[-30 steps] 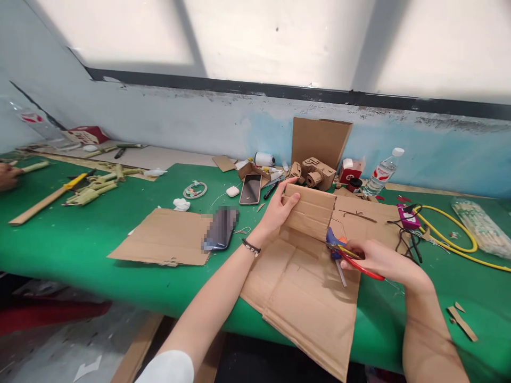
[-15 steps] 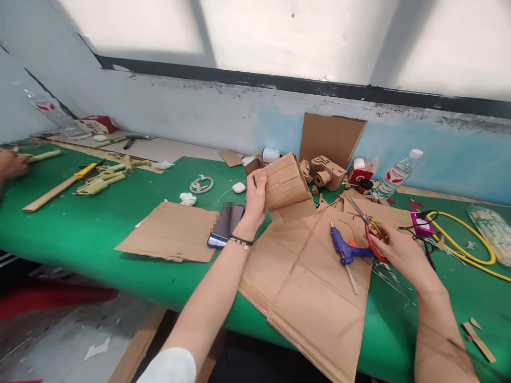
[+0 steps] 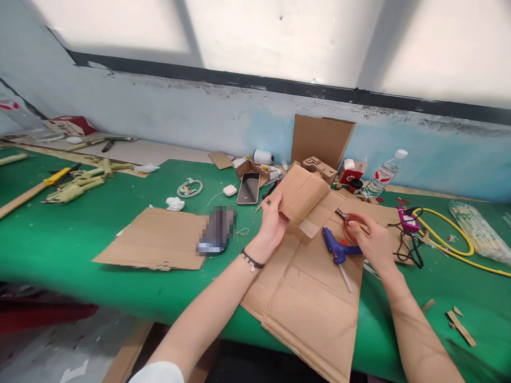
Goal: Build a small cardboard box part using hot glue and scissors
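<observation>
Left hand (image 3: pixel 273 221) grips a folded cardboard piece (image 3: pixel 301 194) above a cardboard sheet (image 3: pixel 305 298) that juts past the front edge of the tabletop (image 3: pixel 51 234); right hand (image 3: pixel 371 242) holds scissors (image 3: pixel 341 214) beside the glue gun (image 3: pixel 336 249). Leftward, bare tabletop runs along the front edge.

Matt cardboard piece (image 3: pixel 304 192), smooth plastic glue gun (image 3: pixel 336 247), metal-bladed scissors (image 3: pixel 342 214).

Obstacle beside scissors (image 3: pixel 347 230): glue gun (image 3: pixel 337 249)

Bright, pale light filled the window (image 3: pixel 271 40) above the green table (image 3: pixel 155 298); I saw broad grey shadows crossing it; coarse squares masked the nearer phone (image 3: pixel 217 231); the edges looked stretched and soft.
</observation>
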`<state>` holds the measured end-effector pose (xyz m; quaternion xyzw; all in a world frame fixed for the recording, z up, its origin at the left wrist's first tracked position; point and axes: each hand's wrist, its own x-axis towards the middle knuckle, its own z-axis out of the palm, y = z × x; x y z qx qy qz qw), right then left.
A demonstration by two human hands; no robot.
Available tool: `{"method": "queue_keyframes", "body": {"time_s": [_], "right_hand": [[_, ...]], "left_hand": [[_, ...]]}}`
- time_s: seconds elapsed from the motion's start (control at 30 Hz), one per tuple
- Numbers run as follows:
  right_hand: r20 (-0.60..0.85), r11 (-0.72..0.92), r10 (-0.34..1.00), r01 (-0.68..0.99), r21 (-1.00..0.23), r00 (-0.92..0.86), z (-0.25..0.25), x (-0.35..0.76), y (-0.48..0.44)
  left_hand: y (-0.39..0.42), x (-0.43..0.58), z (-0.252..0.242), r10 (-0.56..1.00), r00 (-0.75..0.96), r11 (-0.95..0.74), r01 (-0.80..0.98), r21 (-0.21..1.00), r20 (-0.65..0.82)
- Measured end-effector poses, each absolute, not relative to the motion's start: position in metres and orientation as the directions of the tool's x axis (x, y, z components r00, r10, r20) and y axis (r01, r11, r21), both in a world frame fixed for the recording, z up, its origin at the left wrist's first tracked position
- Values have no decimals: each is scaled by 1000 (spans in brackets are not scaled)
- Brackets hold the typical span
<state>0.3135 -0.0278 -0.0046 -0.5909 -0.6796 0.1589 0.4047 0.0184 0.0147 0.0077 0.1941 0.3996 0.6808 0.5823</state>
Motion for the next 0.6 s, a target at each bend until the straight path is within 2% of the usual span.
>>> {"method": "queue_keyframes", "body": {"time_s": [0.07,0.13,0.23,0.33,0.4,0.5,0.6], "right_hand": [[270,243,963,460,-854,-7,-3,298,-32],[264,229,963,355,-907,52,-6,286,-35],[304,250,932,258,-933,197,-11,282,-35],[335,280,904,225,-933,266,-11,288,-37],[356,295,900,250,-922,250,-7,289,-40],[364,317,922,286,-904,131,-1,284,-48],[347,325,937,284,-902,30,2,276,-53]], "left_hand": [[6,30,6,955,-221,-10,-688,725,-197],[-3,38,5,975,-145,22,-696,717,-171],[-9,42,3,990,-24,94,-609,788,-136],[-4,35,1,999,6,50,-377,925,-52],[0,26,2,994,-43,-107,-142,984,102],[0,10,13,933,103,-360,205,910,346],[-9,-2,31,849,371,-509,381,772,376]]}}
